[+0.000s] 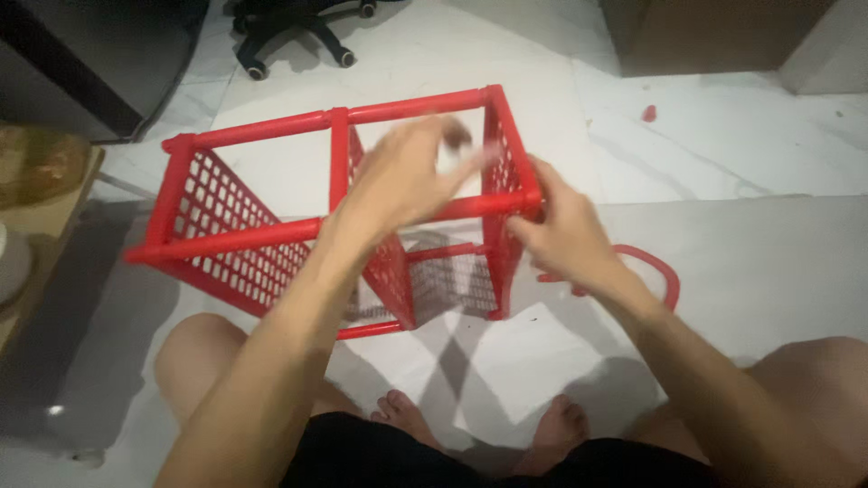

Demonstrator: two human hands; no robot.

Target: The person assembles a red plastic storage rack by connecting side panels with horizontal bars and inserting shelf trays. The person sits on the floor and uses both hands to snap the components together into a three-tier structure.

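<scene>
A red plastic rack (244, 230) with latticed shelf panels and tube posts lies on its side on the white floor in front of me. My left hand (411, 172) is blurred above its middle, fingers closed on a small pale object I cannot identify. My right hand (561, 226) grips the rack's right end where a post meets the red rail. A red curved handle piece (655, 271) lies on the floor just right of my right wrist.
A black office chair base (294, 36) stands at the back. There is dark furniture (81, 54) at the far left, and a wooden cabinet (714, 32) at the far right. A small red bit (648, 113) lies on the floor. My bare knees and feet are at the bottom.
</scene>
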